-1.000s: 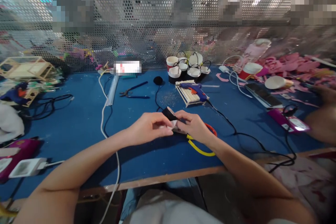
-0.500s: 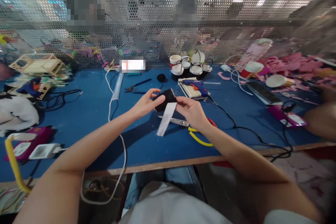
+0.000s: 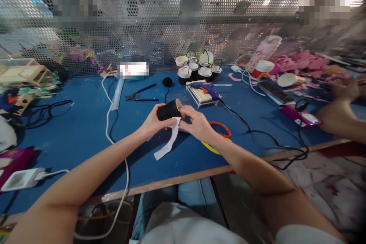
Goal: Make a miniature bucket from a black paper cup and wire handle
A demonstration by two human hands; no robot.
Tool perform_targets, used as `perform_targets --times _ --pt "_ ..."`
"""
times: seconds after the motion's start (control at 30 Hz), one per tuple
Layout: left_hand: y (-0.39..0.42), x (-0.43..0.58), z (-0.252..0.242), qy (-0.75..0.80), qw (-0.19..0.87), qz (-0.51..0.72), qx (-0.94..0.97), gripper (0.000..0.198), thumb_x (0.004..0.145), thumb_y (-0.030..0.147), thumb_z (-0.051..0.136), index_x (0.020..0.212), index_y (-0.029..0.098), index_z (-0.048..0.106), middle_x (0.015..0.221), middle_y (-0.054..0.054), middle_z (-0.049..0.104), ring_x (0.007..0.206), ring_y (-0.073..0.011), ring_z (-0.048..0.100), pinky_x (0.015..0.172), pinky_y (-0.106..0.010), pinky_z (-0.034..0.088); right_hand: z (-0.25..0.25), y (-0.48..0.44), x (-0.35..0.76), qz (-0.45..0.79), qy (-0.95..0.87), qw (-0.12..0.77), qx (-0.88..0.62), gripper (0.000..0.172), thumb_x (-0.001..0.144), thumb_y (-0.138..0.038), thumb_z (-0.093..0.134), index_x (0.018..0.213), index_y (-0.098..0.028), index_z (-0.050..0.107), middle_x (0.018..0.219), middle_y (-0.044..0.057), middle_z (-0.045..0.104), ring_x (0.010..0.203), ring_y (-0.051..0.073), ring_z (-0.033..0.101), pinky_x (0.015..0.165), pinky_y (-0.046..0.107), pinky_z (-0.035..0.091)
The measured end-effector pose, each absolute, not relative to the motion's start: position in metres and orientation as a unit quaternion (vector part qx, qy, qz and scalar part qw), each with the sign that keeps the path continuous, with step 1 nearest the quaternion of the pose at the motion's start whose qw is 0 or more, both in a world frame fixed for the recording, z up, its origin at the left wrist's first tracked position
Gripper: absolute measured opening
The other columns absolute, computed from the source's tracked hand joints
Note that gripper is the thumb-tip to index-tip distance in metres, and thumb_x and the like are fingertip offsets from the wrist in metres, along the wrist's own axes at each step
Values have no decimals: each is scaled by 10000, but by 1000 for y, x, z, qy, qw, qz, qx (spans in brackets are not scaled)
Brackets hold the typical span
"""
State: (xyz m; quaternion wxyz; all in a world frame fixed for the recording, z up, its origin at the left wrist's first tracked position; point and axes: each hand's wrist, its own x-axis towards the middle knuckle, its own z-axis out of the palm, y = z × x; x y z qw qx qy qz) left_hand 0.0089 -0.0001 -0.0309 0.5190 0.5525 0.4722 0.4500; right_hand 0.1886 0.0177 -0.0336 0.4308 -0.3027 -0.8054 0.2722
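A small paper cup [image 3: 167,111] with a black covering lies tilted between my hands, its open rim turned to the right. My left hand [image 3: 154,122] is closed around its base end and underside. At the rim, my right hand [image 3: 195,122] pinches a white paper strip [image 3: 168,145], whose loose end hangs down toward the table. Scissors with red and yellow handles [image 3: 221,127] lie on the blue table, partly hidden behind my right hand. Beyond the cup are a black ball of cord [image 3: 167,82] and blue-handled pliers [image 3: 143,93].
Several black-covered cups with cord handles [image 3: 197,70] stand at the back. A blue glue gun [image 3: 206,89] rests on a stick rack [image 3: 200,98], its cable running right. A white cable [image 3: 108,126] crosses the left side. At right are a phone [image 3: 276,92] and another person's arm [image 3: 340,112].
The cup has turned so its open rim now shows on the right. The strip's hanging end has swung left. My view has shifted to the right.
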Motion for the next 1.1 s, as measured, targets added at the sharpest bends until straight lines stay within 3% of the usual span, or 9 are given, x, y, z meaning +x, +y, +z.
perform_targets --times 0.17,0.3,0.47,0.67,0.73,0.8,0.9,1.0,1.1 --pt "-3 4 -26 452 581 452 504 531 655 365 727 1027 178 397 692 33 532 506 -72 516 470 -211 409 -31 17 191 266 -803 444 -294 193 785 -205 550 977 -179 561 1013 96 583 1023 177 548 903 358 436" --pt "-6 3 -20 437 646 425 460 491 665 423 708 971 181 410 727 24 541 537 -84 545 475 -214 434 -27 12 192 268 -813 419 -302 56 812 -219 547 855 -194 573 982 88 600 1058 186 538 886 357 450" --pt "-11 5 -19 432 669 436 419 512 666 483 682 1007 195 430 823 -1 584 648 -131 614 576 -279 512 -23 6 190 251 -832 400 -291 55 834 -222 530 791 -207 561 909 64 623 1066 185 524 869 348 457" --pt "-10 3 -25 453 635 437 448 529 623 357 747 1011 192 428 771 25 570 586 -95 574 543 -254 493 -19 3 188 214 -859 361 -293 105 834 -208 527 744 -202 581 810 59 639 1048 205 515 848 353 464" --pt "-8 1 -25 470 613 435 463 539 606 358 756 998 191 426 712 41 552 537 -84 547 518 -240 475 -11 3 193 201 -876 326 -292 59 799 -218 573 826 -184 612 900 77 648 1040 219 525 875 375 451" --pt "-6 -2 -26 493 588 422 483 539 610 386 746 991 192 418 665 49 536 504 -86 523 489 -233 450 2 6 204 210 -875 297 -319 227 765 -252 615 975 -165 616 1028 98 638 1011 223 558 864 380 458" --pt "-4 -7 -25 524 524 395 543 541 608 426 731 1000 197 437 711 31 546 554 -105 523 514 -238 433 22 28 228 219 -830 312 -407 212 814 -290 543 972 -183 634 969 65 670 875 187 617 794 343 481" --pt "-3 -10 -24 554 427 357 619 540 573 443 743 976 186 492 755 23 534 626 -110 495 548 -218 385 28 68 252 73 -763 348 -539 234 809 -296 525 939 -138 641 898 101 670 812 210 617 758 357 469" --pt "-5 -9 -22 565 383 305 664 546 570 485 726 965 179 506 715 31 505 615 -115 449 539 -213 334 18 108 268 -14 -747 214 -630 279 796 -302 524 915 -82 649 908 169 646 865 271 595 773 394 444"
